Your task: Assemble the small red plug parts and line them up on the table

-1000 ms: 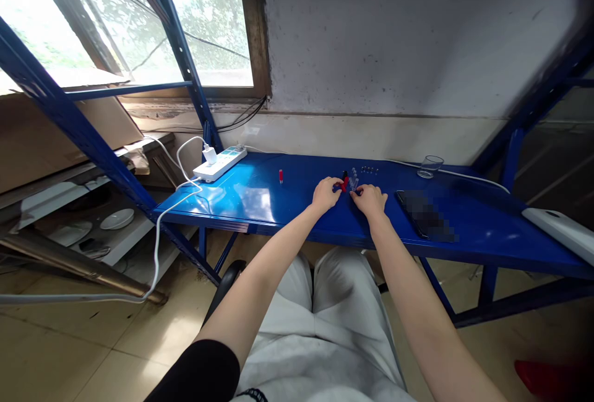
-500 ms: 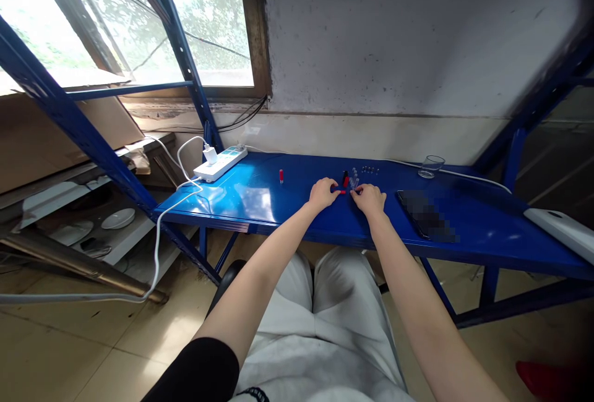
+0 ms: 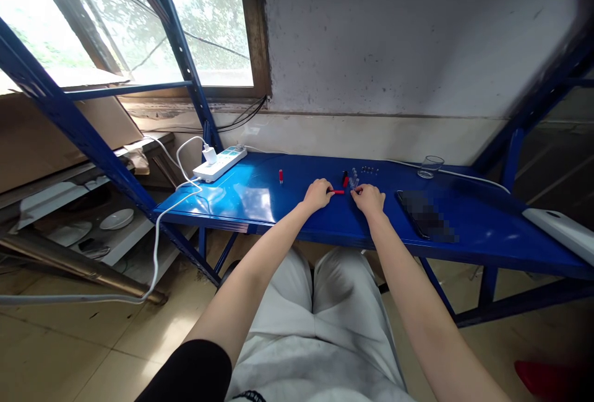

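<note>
While the left hand (image 3: 318,195) pinches a small red piece (image 3: 339,192) mid-frame above the counter (image 3: 260,198), the right hand (image 3: 370,199) sits beside it with its fingers curled and its grip unclear. A slip could scatter the tiny clear parts (image 3: 355,179) just behind.

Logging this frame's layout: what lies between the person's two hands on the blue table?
The head view shows a small red piece lying on the blue table between the left hand and the right hand, nearer the left.

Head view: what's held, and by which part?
The left hand pinches a small red piece by one end; whether the right hand holds anything cannot be told.
</note>
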Demonstrator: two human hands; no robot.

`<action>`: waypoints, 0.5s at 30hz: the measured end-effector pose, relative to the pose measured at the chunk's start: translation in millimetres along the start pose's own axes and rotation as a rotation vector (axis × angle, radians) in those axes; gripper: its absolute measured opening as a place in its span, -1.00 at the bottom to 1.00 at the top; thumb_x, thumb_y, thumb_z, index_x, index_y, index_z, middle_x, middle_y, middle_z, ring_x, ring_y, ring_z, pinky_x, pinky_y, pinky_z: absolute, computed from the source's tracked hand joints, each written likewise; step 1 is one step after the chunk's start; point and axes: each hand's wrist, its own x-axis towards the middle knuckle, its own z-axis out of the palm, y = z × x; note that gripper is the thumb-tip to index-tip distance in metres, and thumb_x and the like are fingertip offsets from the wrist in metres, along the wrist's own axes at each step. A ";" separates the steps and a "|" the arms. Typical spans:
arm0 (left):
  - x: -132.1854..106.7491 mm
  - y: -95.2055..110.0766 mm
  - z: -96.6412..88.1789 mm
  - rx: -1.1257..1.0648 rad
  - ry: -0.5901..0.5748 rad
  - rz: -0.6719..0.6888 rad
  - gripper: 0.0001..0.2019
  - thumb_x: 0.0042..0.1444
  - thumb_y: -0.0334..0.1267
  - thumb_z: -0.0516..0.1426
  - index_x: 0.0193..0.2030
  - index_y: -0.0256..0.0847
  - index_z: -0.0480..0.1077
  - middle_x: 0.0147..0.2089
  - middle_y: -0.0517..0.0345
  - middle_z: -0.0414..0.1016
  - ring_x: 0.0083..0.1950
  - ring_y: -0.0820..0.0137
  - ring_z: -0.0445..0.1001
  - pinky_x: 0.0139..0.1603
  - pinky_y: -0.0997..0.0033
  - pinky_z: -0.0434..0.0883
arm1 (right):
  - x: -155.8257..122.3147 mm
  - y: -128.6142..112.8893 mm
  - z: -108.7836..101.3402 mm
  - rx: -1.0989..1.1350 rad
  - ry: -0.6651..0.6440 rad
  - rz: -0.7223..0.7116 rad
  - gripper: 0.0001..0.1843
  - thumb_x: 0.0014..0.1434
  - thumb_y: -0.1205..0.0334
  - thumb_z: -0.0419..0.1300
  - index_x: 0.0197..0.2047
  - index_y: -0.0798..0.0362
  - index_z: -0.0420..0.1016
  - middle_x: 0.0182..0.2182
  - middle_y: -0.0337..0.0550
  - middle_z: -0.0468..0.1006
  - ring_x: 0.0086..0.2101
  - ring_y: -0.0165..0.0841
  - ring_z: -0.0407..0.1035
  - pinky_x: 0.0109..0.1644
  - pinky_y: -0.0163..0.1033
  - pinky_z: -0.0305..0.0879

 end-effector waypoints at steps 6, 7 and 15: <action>-11.5 -24.3 -19.7 -0.160 0.196 -0.057 -0.89 0.06 -0.29 0.11 -0.28 -0.26 0.41 -0.24 0.06 0.46 -0.22 0.38 0.39 -0.15 0.35 0.36 | -6.9 -6.4 -8.3 0.059 0.054 -0.071 -0.78 0.12 0.15 0.00 -0.33 0.07 0.41 -0.31 -0.08 0.46 -0.24 -0.24 0.31 -0.18 -0.15 0.09; -15.1 -28.6 -23.6 -0.198 0.233 -0.088 -0.89 0.06 -0.29 0.11 -0.28 -0.25 0.41 -0.25 0.08 0.46 -0.25 0.40 0.39 -0.18 0.37 0.36 | -8.6 -10.7 -10.8 0.080 0.084 -0.111 -0.78 0.13 0.15 -0.01 -0.34 0.07 0.39 -0.34 -0.09 0.45 -0.27 -0.26 0.31 -0.21 -0.18 0.09; -38.5 -46.9 -33.3 -0.462 0.439 -0.285 -0.88 0.03 -0.27 0.13 -0.30 -0.24 0.40 -0.30 0.12 0.47 -0.34 0.47 0.39 -0.27 0.46 0.36 | -6.8 -66.3 -10.5 0.114 0.140 -0.382 -0.83 0.18 0.18 -0.05 -0.31 0.06 0.30 -0.37 -0.12 0.44 -0.42 -0.37 0.29 -0.39 -0.29 0.04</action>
